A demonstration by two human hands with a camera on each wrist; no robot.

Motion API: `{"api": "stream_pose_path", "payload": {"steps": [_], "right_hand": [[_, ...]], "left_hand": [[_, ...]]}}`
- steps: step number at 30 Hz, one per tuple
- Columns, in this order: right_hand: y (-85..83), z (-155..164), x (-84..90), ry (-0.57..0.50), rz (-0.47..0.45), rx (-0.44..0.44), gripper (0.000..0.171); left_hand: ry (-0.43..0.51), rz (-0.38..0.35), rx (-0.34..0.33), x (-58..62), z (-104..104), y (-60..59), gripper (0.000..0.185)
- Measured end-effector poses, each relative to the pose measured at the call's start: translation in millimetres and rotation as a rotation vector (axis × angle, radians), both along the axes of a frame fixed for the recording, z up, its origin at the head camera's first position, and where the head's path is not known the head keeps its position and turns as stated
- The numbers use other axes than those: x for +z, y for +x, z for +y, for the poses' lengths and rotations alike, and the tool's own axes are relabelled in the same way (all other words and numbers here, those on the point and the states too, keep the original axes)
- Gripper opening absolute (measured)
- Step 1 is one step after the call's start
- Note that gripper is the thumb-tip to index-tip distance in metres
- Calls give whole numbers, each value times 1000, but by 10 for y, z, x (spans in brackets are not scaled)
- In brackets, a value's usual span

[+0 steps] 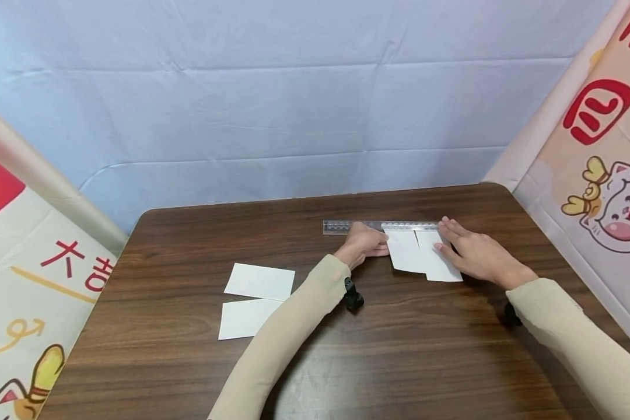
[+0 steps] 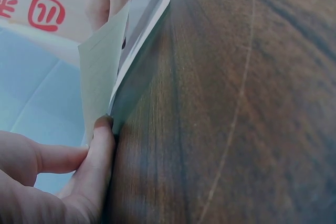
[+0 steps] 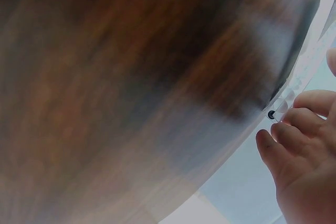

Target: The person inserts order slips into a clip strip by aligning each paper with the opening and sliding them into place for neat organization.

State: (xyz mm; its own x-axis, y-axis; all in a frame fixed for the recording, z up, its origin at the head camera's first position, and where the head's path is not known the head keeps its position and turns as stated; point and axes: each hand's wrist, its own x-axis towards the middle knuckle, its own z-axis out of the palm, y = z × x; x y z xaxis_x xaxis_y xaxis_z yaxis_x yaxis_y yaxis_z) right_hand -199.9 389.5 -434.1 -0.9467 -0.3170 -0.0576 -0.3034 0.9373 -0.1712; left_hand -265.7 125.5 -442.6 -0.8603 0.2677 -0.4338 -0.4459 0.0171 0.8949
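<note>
A clear plastic ruler (image 1: pixel 409 226) lies along the top edges of two white paper cards at the table's right side. The left card (image 1: pixel 406 251) has its left edge pinched by my left hand (image 1: pixel 364 242), which also crosses the ruler's left part. In the left wrist view that card (image 2: pixel 102 72) stands tilted up from the wood, thumb and finger meeting at its lower end. My right hand (image 1: pixel 475 251) lies with extended fingers over the right card's (image 1: pixel 438 259) right edge and the ruler's right end. In the right wrist view its fingertips are at the ruler (image 3: pixel 281 106).
Two more white cards, an upper one (image 1: pixel 259 282) and a lower one (image 1: pixel 244 319), lie left of my left forearm. The brown wooden table (image 1: pixel 399 361) ends in front of a pale blue cloth (image 1: pixel 294 105). Printed banners hang at left (image 1: pixel 47 233) and right (image 1: pixel 583 175).
</note>
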Motion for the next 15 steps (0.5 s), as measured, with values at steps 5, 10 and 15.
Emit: {"api": "stream_pose_path", "payload": {"steps": [5,10,15], "right_hand": [[2,-4,2,2,0,-3,70],[6,-12,5,0,1,-5,70],[7,-17,13,-1,2,-3,70]], "left_hand": [[-8,5,-3,-3,9,-1,24],[-21,15,-7,-4,9,-4,22],[-26,22,-15,3,9,-5,22]]}}
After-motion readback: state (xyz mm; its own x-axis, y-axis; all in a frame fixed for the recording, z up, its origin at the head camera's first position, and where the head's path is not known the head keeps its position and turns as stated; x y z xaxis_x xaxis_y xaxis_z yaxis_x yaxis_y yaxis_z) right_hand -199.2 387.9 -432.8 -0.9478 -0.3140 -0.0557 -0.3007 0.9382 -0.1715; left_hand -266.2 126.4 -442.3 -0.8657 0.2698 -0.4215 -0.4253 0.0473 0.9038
